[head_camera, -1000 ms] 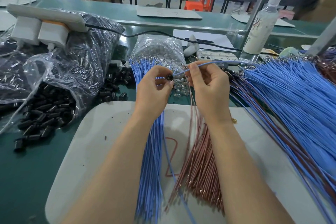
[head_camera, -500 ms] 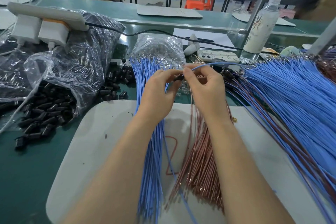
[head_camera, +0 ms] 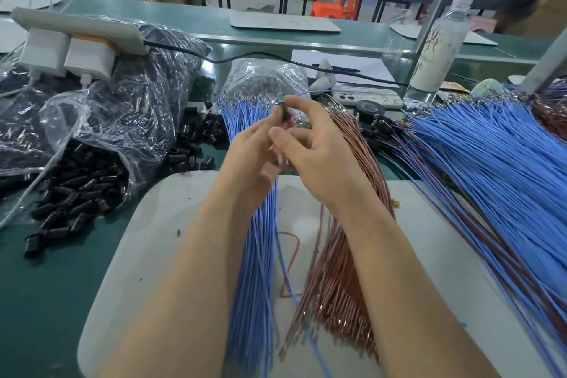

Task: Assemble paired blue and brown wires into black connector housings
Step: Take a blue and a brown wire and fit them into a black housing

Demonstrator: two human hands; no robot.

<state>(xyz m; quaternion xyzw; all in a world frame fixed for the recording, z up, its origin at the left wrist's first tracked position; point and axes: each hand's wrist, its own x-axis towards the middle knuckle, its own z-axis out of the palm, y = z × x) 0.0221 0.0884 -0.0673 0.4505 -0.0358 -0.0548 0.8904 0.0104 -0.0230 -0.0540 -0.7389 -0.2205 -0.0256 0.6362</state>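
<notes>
My left hand pinches a small black connector housing at its fingertips, above the far edge of the white board. My right hand pinches a thin blue wire right at the housing; the wire arcs away to the right. How far the wire sits inside the housing is hidden by my fingers. Under my left forearm lies a bundle of loose blue wires. A bundle of loose brown wires lies under my right forearm.
A clear bag of black housings lies at the left, with loose housings beside it. A big fan of blue and brown wires fills the right. Behind are a bag of metal terminals, a phone, a tape roll and a bottle.
My hands have closed together: the right fingertips moved left along the blue wire up to the housing, and both hands rose slightly.
</notes>
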